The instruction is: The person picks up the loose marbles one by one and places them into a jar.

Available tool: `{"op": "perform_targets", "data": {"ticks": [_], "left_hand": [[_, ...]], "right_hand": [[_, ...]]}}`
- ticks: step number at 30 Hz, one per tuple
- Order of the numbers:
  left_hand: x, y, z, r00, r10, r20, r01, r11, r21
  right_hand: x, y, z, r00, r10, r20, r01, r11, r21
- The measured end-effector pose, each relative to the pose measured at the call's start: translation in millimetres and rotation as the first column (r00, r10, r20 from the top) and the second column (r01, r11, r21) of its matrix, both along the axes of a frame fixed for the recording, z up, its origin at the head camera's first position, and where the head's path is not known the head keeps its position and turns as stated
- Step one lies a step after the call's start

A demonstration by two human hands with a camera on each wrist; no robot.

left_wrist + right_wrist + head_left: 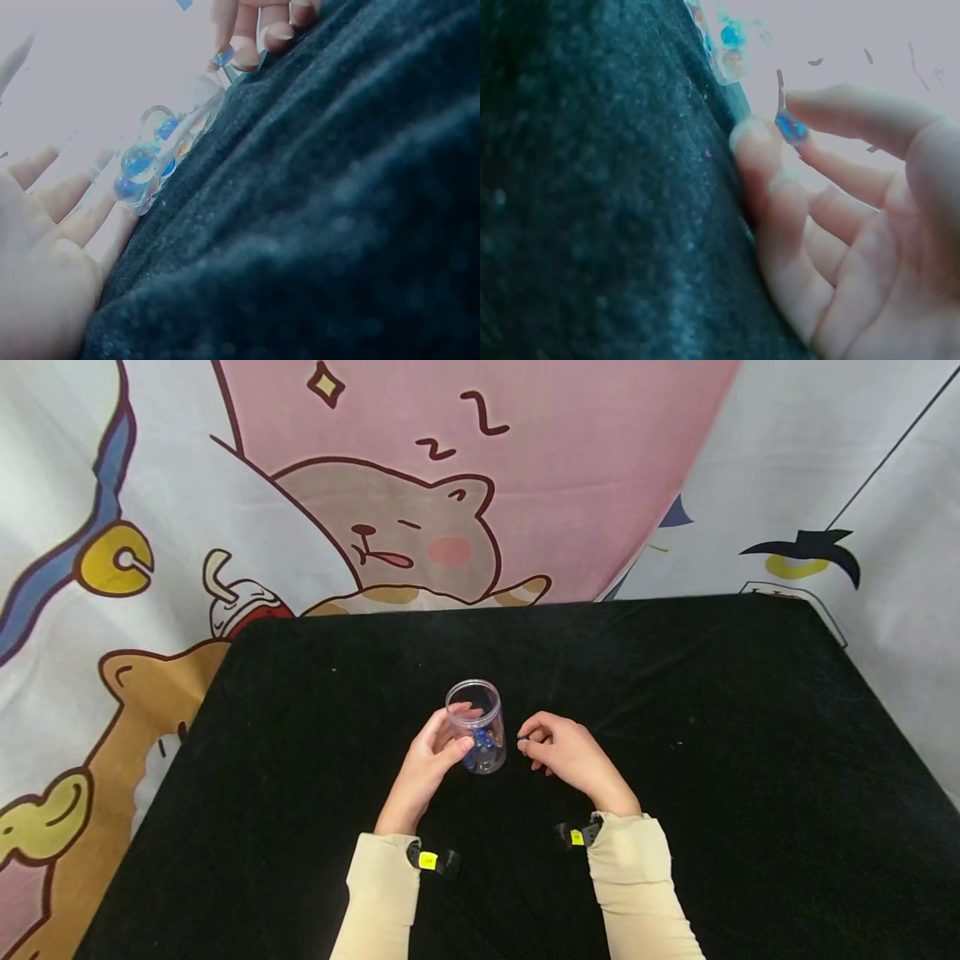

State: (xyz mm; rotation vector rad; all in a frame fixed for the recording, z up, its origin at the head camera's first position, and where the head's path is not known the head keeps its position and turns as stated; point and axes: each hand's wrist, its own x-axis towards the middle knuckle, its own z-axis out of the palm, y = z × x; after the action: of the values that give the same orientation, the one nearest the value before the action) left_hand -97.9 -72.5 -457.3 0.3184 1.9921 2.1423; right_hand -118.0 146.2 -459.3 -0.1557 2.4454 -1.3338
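Observation:
My left hand (429, 762) grips a clear plastic jar (491, 762) from its left side, thumb at the front and fingers reaching round behind. The jar is open at the top, its base close over the black cloth. Several glass marbles (483, 738), mostly blue, lie low inside it; the left wrist view shows the marbles (142, 161) through the clear wall. Just right of the jar, my right hand (576, 758) pinches one blue marble (791, 127) between thumb and index finger. This marble sits outside the jar, lower than its rim in the head view.
A black velvety cloth (720, 810) covers the table under both hands. Behind the table hangs a cartoon-printed curtain (600, 460). Each wrist wears a black strap with a small camera, over cream sleeves (633, 868).

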Motion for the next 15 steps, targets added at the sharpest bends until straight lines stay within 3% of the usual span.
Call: {"op": "perform_targets", "data": {"ticks": [7, 15], "left_hand": [[-1.3, -0.1, -1.6, 1.0, -0.008, -0.008, 0.008, 1.0, 0.011], [-0.5, -0.4, -1.4, 1.0, -0.013, -0.01, 0.013, 1.0, 0.002]], "right_hand": [[-1.9, 0.4, -0.3, 0.995, -0.079, -0.066, 0.08, 0.997, 0.007], [-0.9, -3.9, 3.9, 0.977, -0.164, -0.135, 0.149, 0.982, -0.113]]}}
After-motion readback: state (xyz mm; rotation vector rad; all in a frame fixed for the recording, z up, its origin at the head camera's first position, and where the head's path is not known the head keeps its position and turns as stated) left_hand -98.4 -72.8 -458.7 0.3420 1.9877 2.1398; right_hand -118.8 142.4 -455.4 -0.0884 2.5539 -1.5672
